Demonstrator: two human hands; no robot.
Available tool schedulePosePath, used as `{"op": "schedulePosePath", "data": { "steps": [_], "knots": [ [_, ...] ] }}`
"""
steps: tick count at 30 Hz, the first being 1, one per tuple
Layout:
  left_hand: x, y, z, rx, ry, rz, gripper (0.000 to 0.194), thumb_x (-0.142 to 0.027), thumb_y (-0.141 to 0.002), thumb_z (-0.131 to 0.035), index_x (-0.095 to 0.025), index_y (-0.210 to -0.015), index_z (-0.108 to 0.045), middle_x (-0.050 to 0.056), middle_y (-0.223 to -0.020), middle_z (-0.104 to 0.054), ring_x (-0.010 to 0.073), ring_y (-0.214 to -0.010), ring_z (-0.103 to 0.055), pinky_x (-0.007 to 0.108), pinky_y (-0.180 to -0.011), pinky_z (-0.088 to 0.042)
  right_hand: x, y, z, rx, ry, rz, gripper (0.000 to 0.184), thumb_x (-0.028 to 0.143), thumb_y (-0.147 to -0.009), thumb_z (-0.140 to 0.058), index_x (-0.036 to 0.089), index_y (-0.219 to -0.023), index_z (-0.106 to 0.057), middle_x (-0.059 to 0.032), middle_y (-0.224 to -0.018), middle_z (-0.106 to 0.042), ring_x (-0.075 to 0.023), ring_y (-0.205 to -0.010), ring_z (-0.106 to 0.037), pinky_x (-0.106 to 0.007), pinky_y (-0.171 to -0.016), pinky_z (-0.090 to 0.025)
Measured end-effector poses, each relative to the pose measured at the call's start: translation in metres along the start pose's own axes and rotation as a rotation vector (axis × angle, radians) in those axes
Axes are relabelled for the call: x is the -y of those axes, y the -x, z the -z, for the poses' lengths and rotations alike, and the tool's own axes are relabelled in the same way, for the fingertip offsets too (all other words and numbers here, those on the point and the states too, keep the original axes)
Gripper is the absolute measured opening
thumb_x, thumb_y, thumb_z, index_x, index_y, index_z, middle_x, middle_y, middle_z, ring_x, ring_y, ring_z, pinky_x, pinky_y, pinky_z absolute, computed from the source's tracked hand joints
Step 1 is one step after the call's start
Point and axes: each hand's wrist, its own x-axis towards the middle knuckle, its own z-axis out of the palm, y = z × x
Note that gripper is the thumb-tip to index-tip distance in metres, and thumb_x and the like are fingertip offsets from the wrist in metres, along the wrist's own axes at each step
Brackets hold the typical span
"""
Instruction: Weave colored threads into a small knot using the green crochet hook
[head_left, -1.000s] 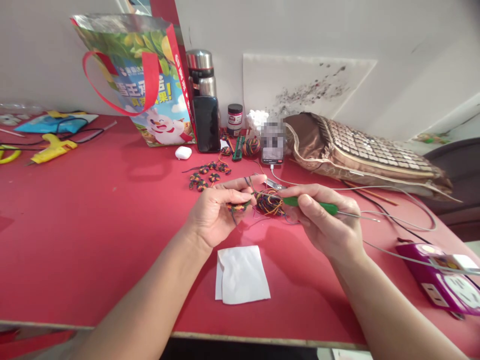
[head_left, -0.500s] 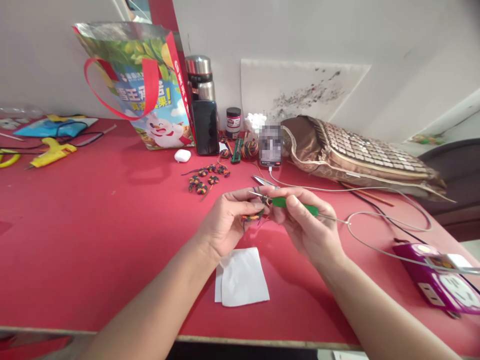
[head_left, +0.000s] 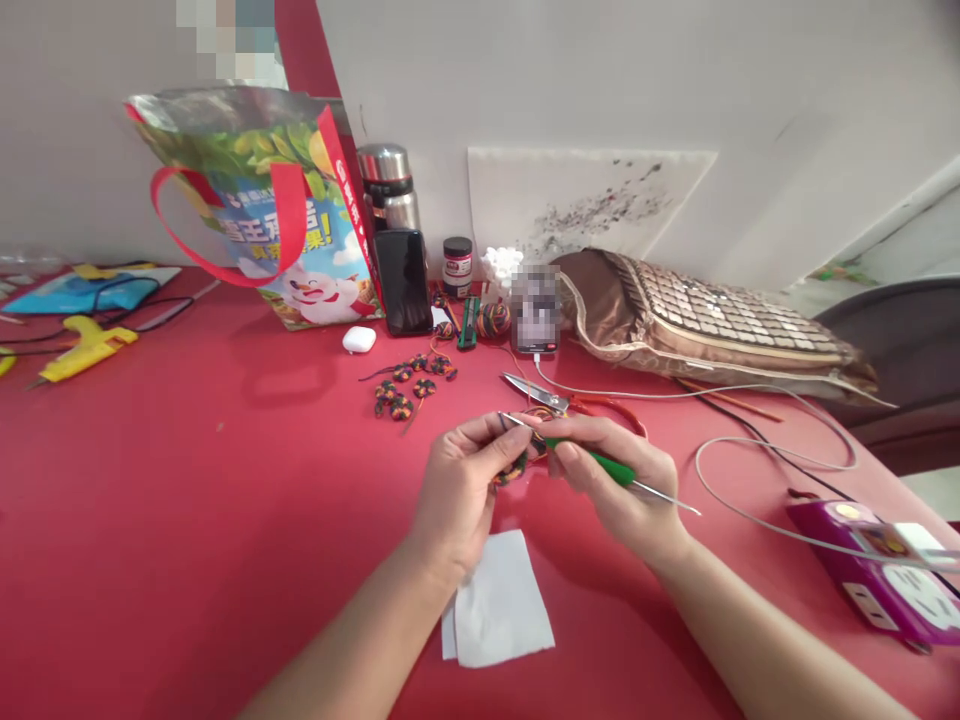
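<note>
Two hands: left [head_left: 469, 480] pinching multicolored crochet [head_left: 511, 470]; right [head_left: 626, 485] gripping green-handled hook [head_left: 611, 467]
Near: white cloth [head_left: 504, 605] on red tabletop [head_left: 300, 560]
Far left: printed bag [head_left: 262, 215]

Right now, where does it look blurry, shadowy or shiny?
All in the head view: a soft shadow lies on the red table below the right hand; stitches on the yarn piece in the left hand are too blurry to count; blocky squares hide most of the plugged-in phone; the flask lid shines.
</note>
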Motion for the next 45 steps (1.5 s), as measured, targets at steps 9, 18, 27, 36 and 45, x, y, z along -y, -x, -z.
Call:
{"op": "schedulePosePath", "data": {
  "steps": [9, 18, 27, 36, 45],
  "knots": [
    [0.001, -0.009, 0.010, -0.076, -0.019, 0.037, 0.027, -0.037, -0.061, -0.103, -0.020, -0.071, -0.085, 0.000, -0.061, -0.068, 0.0102, -0.060, -0.057, 0.023, -0.064, -0.048, -0.012, -0.003, -0.010, 0.075, 0.011, 0.021, 0.025, 0.027, -0.100, -0.077, 0.030, -0.123, -0.084, -0.0054, -0.100, -0.089, -0.0185, -0.076, -0.081, -0.030, -0.074, -0.069],
    [0.002, -0.006, 0.009, -0.063, -0.051, 0.112, 0.029, -0.036, -0.061, -0.104, -0.016, -0.070, -0.085, 0.004, -0.069, -0.074, 0.0111, -0.068, -0.062, 0.020, -0.067, -0.049, -0.012, 0.005, -0.015, -0.038, 0.003, 0.021, 0.028, 0.023, -0.103, -0.071, 0.029, -0.128, -0.082, -0.0075, -0.097, -0.081, -0.0215, -0.086, -0.077, -0.033, -0.077, -0.066],
    [-0.005, -0.011, 0.011, -0.061, -0.068, 0.063, 0.032, -0.033, -0.054, -0.107, -0.015, -0.067, -0.084, 0.002, -0.063, -0.071, 0.0091, -0.060, -0.061, 0.019, -0.059, -0.048, -0.019, 0.010, -0.017, 0.073, 0.106, 0.182, 0.054, 0.016, -0.104, -0.064, 0.032, -0.156, -0.062, -0.0103, -0.117, -0.079, -0.0248, -0.101, -0.077, -0.039, -0.088, -0.066],
    [-0.012, -0.015, 0.008, 0.027, -0.094, 0.013, 0.028, -0.025, -0.055, -0.104, -0.014, -0.073, -0.085, 0.006, -0.072, -0.077, 0.0100, -0.064, -0.065, 0.018, -0.061, -0.050, -0.007, -0.004, -0.021, 0.020, 0.282, 0.320, 0.023, 0.018, -0.108, -0.059, 0.024, -0.124, -0.074, -0.0112, -0.107, -0.078, -0.0225, -0.097, -0.078, -0.037, -0.087, -0.065],
    [-0.043, -0.035, -0.013, 0.095, -0.131, -0.066, 0.028, -0.022, -0.054, -0.105, -0.015, -0.072, -0.085, 0.004, -0.072, -0.077, 0.0072, -0.062, -0.061, 0.016, -0.056, -0.044, 0.003, -0.045, -0.023, -0.058, 0.220, 0.275, 0.016, 0.029, -0.107, -0.059, 0.023, -0.109, -0.074, -0.0061, -0.094, -0.079, -0.0187, -0.078, -0.073, -0.035, -0.079, -0.062]
  ]
}}
